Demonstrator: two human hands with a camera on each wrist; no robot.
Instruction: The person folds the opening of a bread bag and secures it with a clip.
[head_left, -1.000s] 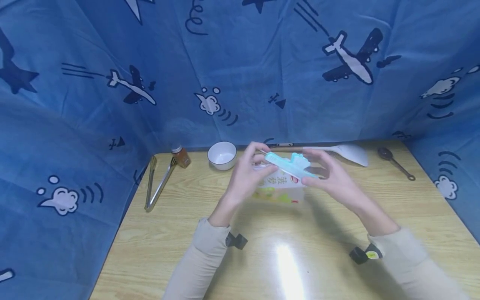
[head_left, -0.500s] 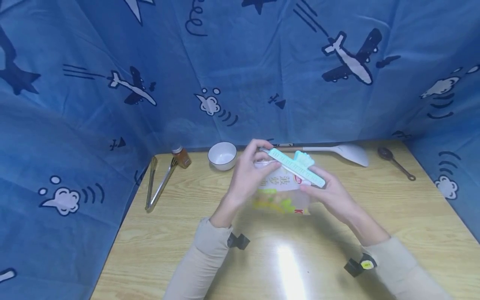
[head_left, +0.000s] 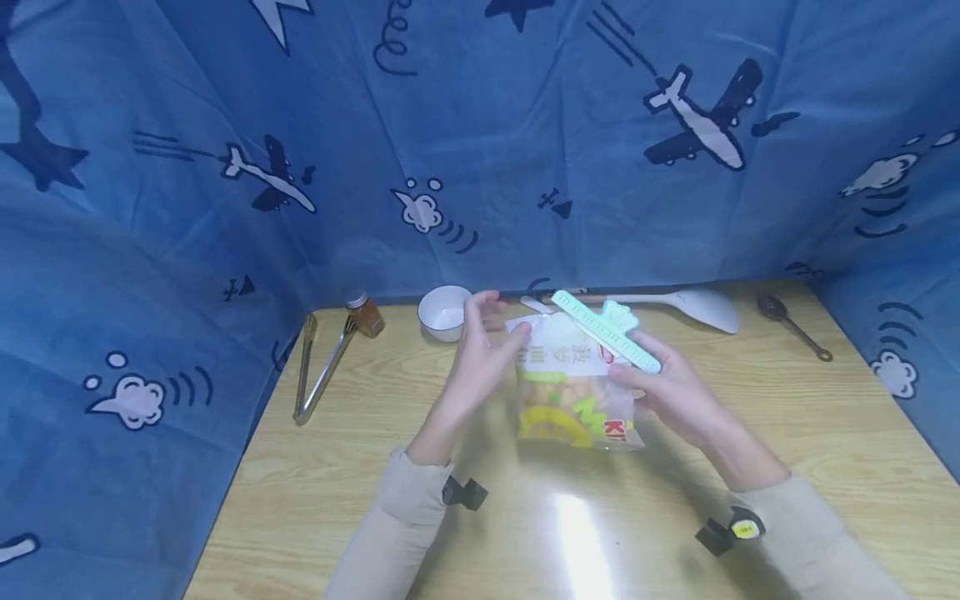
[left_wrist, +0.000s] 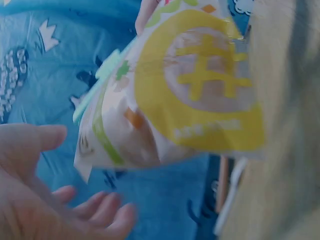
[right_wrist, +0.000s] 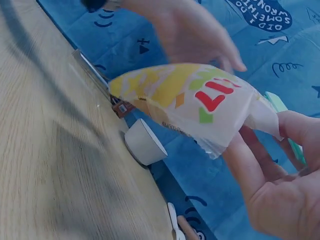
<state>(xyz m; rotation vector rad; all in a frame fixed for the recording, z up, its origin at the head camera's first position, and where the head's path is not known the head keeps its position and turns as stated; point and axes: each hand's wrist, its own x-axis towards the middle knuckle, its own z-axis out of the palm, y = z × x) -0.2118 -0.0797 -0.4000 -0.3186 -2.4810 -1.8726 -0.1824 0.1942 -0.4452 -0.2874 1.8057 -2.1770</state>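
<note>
A clear plastic food bag (head_left: 573,387) with yellow and green print and pale chunks inside hangs over the table. Across its top edge lies a mint-green bag clip (head_left: 609,332) with a scalloped tab. My right hand (head_left: 675,387) pinches the bag's upper corner between thumb and fingers, just below the clip. At the bag's other side, my left hand (head_left: 476,358) has its fingers spread. The left wrist view shows a gap between this left hand (left_wrist: 55,190) and the bag (left_wrist: 165,105). The right hand (right_wrist: 285,175) partly hides the clip in the right wrist view.
Along the table's back edge stand a spice jar (head_left: 365,315), a white bowl (head_left: 444,313) and a white spatula (head_left: 701,307) with a wooden handle. Metal tongs (head_left: 322,375) lie at the left, a brown slotted spoon (head_left: 793,327) at the right. A blue curtain (head_left: 480,150) rises behind.
The left hand has let go of the bag's top and moved left. The bag has swung down and faces up more, while the right hand has shifted its hold beside the clip.
</note>
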